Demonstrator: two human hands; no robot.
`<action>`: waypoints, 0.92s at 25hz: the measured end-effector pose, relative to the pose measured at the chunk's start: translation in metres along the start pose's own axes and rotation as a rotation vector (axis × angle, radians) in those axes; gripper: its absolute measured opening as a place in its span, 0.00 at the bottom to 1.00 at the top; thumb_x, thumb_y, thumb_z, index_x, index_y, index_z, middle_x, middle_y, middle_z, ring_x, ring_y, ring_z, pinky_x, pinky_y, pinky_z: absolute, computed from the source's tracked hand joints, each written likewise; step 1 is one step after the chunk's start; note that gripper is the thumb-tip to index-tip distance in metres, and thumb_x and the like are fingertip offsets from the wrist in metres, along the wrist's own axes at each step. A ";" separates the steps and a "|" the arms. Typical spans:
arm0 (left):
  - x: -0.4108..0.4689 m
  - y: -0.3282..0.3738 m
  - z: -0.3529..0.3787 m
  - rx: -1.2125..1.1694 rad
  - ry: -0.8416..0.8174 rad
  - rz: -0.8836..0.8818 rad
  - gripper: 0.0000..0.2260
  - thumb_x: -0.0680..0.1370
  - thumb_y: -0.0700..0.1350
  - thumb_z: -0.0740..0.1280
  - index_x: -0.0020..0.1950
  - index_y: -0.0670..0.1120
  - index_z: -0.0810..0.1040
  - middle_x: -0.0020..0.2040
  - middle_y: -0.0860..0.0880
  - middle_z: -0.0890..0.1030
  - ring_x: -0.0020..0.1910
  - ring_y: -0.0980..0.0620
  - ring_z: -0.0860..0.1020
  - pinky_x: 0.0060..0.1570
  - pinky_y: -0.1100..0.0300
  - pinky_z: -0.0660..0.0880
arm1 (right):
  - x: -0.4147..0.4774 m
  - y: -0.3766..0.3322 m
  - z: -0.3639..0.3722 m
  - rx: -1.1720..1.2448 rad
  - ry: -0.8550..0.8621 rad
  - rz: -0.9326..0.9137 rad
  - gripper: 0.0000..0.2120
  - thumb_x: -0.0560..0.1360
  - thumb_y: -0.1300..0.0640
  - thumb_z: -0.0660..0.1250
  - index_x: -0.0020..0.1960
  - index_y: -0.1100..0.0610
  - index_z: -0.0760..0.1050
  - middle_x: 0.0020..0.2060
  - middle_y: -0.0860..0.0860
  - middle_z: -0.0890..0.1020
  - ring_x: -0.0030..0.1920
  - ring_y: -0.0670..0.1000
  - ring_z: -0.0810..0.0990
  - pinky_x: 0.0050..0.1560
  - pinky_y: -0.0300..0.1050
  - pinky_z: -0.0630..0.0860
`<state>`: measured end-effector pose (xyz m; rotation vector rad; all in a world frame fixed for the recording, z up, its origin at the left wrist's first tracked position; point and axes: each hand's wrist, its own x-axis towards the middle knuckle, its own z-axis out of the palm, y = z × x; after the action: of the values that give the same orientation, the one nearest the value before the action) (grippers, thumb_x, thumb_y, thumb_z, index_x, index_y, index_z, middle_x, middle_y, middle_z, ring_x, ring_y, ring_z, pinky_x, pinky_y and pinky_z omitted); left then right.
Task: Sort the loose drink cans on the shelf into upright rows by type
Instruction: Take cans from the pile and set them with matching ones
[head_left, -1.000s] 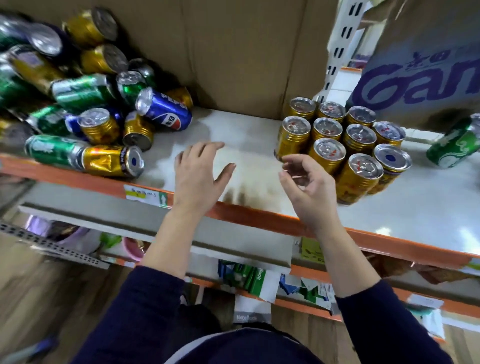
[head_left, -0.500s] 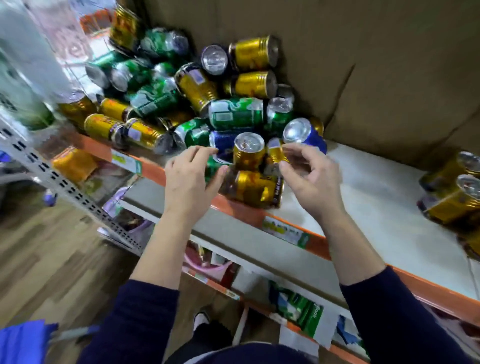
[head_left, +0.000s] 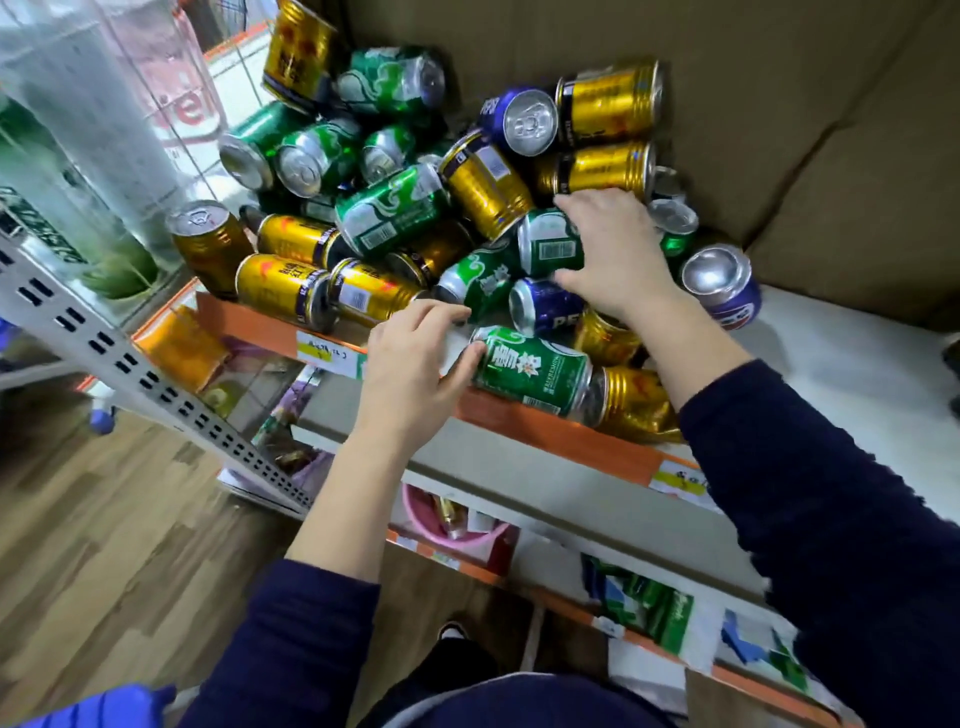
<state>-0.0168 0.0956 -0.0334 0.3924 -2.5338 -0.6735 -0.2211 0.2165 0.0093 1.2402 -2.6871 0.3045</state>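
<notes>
A jumbled pile of cans (head_left: 415, 208), gold, green and blue, is being reached into at the back left of the shelf (head_left: 857, 374). The right hand (head_left: 618, 254) is being laid over a green can (head_left: 550, 241) at 12 o'clock of the pile's centre, fingers wrapped around its side. The left hand (head_left: 410, 358) is being held open at 7 o'clock, thumb and fingertips touching the end of a green can lying flat (head_left: 530, 371) on the orange shelf edge (head_left: 545, 431). A blue can (head_left: 722, 286) is being left alone at 3 o'clock, just beside the cardboard backing (head_left: 779, 130).
</notes>
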 end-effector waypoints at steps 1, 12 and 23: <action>0.003 -0.003 0.000 -0.017 0.002 0.010 0.14 0.77 0.47 0.68 0.59 0.41 0.78 0.55 0.46 0.79 0.56 0.45 0.77 0.56 0.45 0.72 | 0.003 0.000 0.001 -0.028 0.003 0.006 0.35 0.68 0.52 0.73 0.72 0.56 0.66 0.67 0.54 0.72 0.67 0.57 0.67 0.69 0.53 0.61; 0.064 -0.009 0.007 -0.110 0.040 -0.037 0.19 0.79 0.49 0.66 0.66 0.39 0.74 0.60 0.43 0.78 0.61 0.45 0.74 0.60 0.59 0.67 | -0.026 0.008 -0.003 0.390 0.288 0.131 0.31 0.64 0.51 0.76 0.63 0.57 0.71 0.59 0.51 0.74 0.56 0.46 0.71 0.55 0.35 0.66; 0.135 -0.005 0.017 0.182 0.011 0.287 0.27 0.70 0.51 0.74 0.66 0.41 0.74 0.64 0.42 0.75 0.63 0.40 0.71 0.66 0.50 0.64 | -0.036 0.008 -0.025 0.676 0.498 0.280 0.28 0.70 0.47 0.74 0.66 0.57 0.73 0.58 0.50 0.79 0.61 0.50 0.75 0.63 0.50 0.72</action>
<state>-0.1389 0.0459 0.0019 0.0880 -2.5795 -0.3329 -0.2028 0.2537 0.0238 0.7394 -2.3551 1.4364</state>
